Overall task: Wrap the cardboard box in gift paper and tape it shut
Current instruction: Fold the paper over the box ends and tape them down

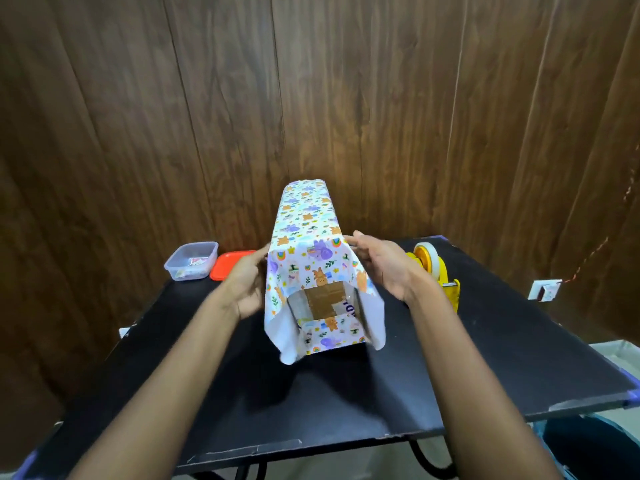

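Dark wood panelling [311,81] is filling the background, and a black table [450,358] is stretching out below it. At the table's middle the cardboard box [325,299] is lying, sheathed in cartoon-print gift paper [308,216]. Its long axis is running from 6 o'clock to 12 o'clock, straight away from the person. The far end is pointing at the wall; the near end is facing the person with bare cardboard and brown tape showing through the gap.

At that near end a top flap [311,268] is hanging down, a bottom flap [329,336] is standing up, and the two side flaps are flaring out at 9 and 3 o'clock, untaped.

The left hand [246,285] is resting against the box's left side at 9 o'clock, fingers fairly straight and laid on the paper, gripping nothing. The right hand [384,268] is touching the upper right edge at 3 o'clock; whether it is pinching the paper there I cannot tell. Both hands are flanking the near end about equally, so the side flaps are probably the next to be folded inward.

A yellow tape dispenser [436,268] is sitting at 2 o'clock, just beyond the right hand, which is the nearer one to it. A clear plastic container [192,261] and its orange lid [230,266] are sitting at 10 o'clock.
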A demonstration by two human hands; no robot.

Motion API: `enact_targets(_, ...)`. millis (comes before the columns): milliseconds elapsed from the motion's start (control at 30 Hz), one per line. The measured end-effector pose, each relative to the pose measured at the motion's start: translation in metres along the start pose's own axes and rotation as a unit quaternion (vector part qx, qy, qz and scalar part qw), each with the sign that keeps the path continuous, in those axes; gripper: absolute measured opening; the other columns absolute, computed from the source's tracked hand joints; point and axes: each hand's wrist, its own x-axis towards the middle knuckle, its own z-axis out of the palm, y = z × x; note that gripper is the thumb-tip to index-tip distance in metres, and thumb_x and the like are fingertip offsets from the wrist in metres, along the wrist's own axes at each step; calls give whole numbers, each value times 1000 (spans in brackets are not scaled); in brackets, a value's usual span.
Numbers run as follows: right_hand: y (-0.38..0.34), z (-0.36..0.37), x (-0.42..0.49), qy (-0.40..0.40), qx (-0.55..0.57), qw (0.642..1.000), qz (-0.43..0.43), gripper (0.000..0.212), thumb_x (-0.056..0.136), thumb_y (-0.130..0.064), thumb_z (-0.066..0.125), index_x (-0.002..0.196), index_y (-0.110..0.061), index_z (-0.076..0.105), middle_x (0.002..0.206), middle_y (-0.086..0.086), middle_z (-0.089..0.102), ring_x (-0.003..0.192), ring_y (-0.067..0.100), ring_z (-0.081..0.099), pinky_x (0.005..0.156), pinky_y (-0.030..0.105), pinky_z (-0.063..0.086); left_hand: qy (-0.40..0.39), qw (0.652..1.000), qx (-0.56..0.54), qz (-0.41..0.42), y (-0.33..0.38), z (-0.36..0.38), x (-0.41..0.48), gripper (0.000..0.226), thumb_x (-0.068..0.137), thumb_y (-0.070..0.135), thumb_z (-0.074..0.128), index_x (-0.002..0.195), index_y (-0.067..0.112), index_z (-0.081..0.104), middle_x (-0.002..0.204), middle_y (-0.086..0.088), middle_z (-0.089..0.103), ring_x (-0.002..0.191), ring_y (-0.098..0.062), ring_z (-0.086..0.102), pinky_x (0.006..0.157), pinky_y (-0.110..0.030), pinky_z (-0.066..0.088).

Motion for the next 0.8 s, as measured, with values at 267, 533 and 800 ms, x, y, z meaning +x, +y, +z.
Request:
enact_targets(267, -62, 54, -12, -115, -429, 896, 2, 40, 100, -26, 34, 84, 1, 58, 87, 17, 56, 74, 31, 53, 76, 38, 44, 82, 978, -191, -17, -91, -6, 11, 39, 97, 18, 32, 97, 2, 68, 85, -17, 72, 70, -29, 71, 56, -41, 58)
enact_targets(533, -16, 58, -3, -125, -348, 927, 61, 37, 98, -27, 47, 125, -5, 58, 135, 12, 52, 122, 31, 49, 98, 35, 41, 248, 967, 25, -55, -110, -35, 13, 28, 87, -6, 34, 88, -6, 62, 71, -17, 65, 63, -29, 62, 41, -33, 54)
enact_targets(800, 46, -28, -39, 335, -346, 875, 54, 44, 98, -34, 42, 100, 4, 64, 100, 22, 64, 97, 37, 58, 72, 33, 39, 337, 914, 212, 76, -74, -35, -19, 41, 95, 36, 47, 80, 1, 61, 88, -19, 65, 74, -29, 61, 74, -36, 52)
